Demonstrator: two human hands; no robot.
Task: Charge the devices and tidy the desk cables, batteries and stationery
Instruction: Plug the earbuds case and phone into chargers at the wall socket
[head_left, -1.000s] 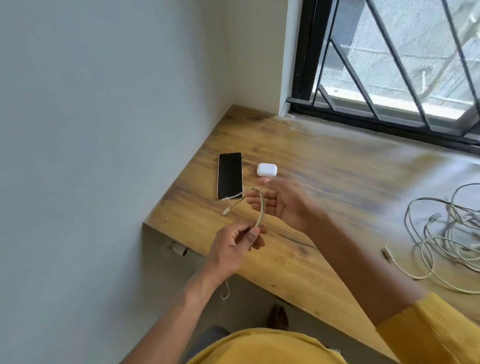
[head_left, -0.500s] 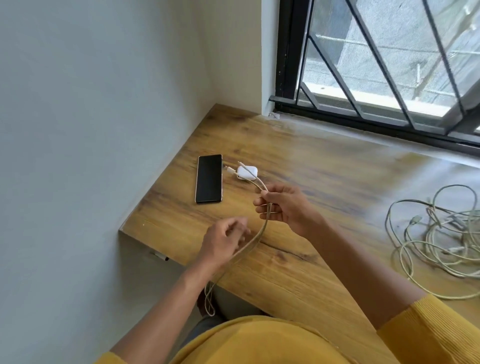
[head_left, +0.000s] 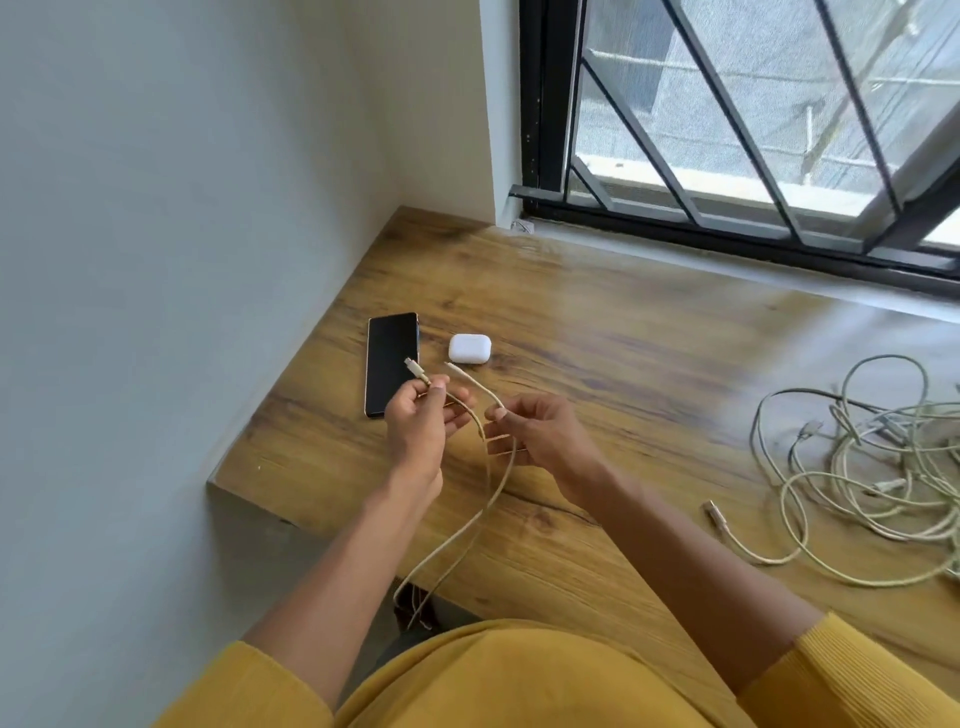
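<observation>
Both hands are raised over the near left part of the wooden desk (head_left: 649, 364), each holding one end of a pale charging cable (head_left: 485, 499). The left hand (head_left: 418, 431) has fingers curled, pinching the cable just behind one plug (head_left: 414, 366), which sticks up over the lower part of the phone. The right hand (head_left: 545, 439) has thumb and forefinger pinching the cable a little way behind the other plug (head_left: 457, 368), with the remaining fingers loosely curled; that plug points toward the earbud case. From the two hands the cable's two runs hang down together, cross the desk's front edge and loop below it in front of the person's yellow top (head_left: 519, 680). The phone (head_left: 390, 364) lies flat, dark screen up, near the desk's left edge, partly behind the left hand. The white earbud case (head_left: 469, 347) sits on the desk just right of the phone, lid closed. Well to the right of the phone, a tangle of pale cables (head_left: 878, 467) lies spread on the desk, one loose plug (head_left: 714, 512) trailing toward the front. Beyond the phone, at the back of the desk, is a black-framed barred window (head_left: 727, 156).
</observation>
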